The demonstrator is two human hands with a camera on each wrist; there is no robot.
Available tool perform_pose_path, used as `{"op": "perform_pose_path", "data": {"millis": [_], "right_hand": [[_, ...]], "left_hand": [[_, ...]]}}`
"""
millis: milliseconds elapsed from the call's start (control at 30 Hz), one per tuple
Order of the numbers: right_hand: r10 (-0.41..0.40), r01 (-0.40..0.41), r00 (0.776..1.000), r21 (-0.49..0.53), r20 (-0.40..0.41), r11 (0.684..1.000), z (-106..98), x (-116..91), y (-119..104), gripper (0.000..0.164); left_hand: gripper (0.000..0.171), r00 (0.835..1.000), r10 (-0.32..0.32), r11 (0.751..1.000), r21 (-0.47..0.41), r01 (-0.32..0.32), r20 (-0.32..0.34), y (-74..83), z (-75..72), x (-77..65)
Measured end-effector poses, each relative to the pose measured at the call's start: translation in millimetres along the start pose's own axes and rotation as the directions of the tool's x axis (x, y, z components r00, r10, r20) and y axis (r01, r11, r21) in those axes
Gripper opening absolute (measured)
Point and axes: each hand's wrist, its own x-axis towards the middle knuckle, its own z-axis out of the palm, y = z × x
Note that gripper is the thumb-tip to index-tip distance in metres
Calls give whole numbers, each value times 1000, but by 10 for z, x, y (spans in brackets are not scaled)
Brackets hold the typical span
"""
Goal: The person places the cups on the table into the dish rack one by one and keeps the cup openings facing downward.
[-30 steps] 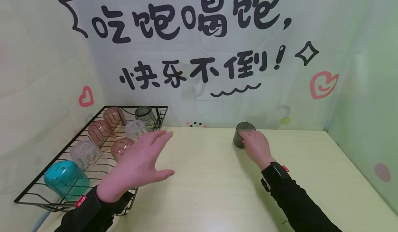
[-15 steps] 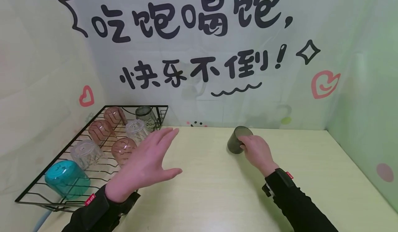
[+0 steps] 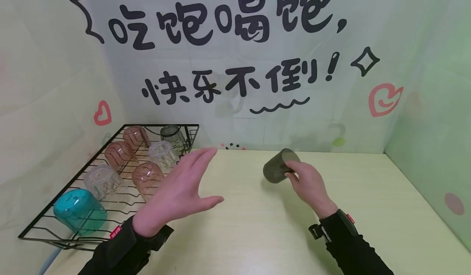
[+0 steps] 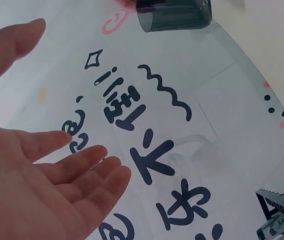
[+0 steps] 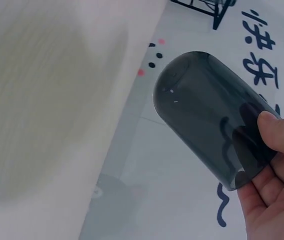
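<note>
A smoky grey see-through cup tilts over the back of the table, its mouth toward my right hand. That hand pinches the cup's rim between thumb and fingers. In the right wrist view the cup shows its rounded base pointing up and left, and the thumb lies on the outer wall near the rim. My left hand hovers by the rack's right side, fingers extended and thumb spread, holding nothing. The left wrist view shows this hand with its palm visible, apart from the cup.
On the left, a black wire rack bears several upturned cups, among them a blue cup, a pink cup, a clear cup and a grey cup. A printed cloth hangs behind the pale table.
My right hand has lifted the grey cup off the table, tilting it and bringing it slightly left and nearer. My left hand has shifted a little to the right, still spread.
</note>
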Motion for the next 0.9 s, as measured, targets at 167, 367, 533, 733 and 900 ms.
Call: {"op": "perform_pose_path", "data": {"millis": [167, 367, 533, 733, 900], "right_hand": [[-20, 24, 997, 42, -80, 999, -80, -25, -97, 25], [-58, 76, 981, 97, -183, 992, -174, -52, -214, 32], [-65, 104, 968, 154, -244, 983, -254, -58, -307, 34], [-22, 93, 965, 263, -263, 960, -358, -63, -460, 31], [24, 85, 959, 366, -282, 927, -414, -78, -576, 28]], "left_hand": [[104, 1000, -6, 1000, -17, 6, -6, 31, 27, 19], [105, 1000, -1, 998, -56, 0, -22, 67, 68, 43], [105, 1000, -15, 997, -75, 14, -13, 106, 98, 63], [105, 999, -28, 995, -98, 26, -23, 149, 128, 83], [103, 998, -37, 992, -123, 30, -53, 193, 145, 116]]}}
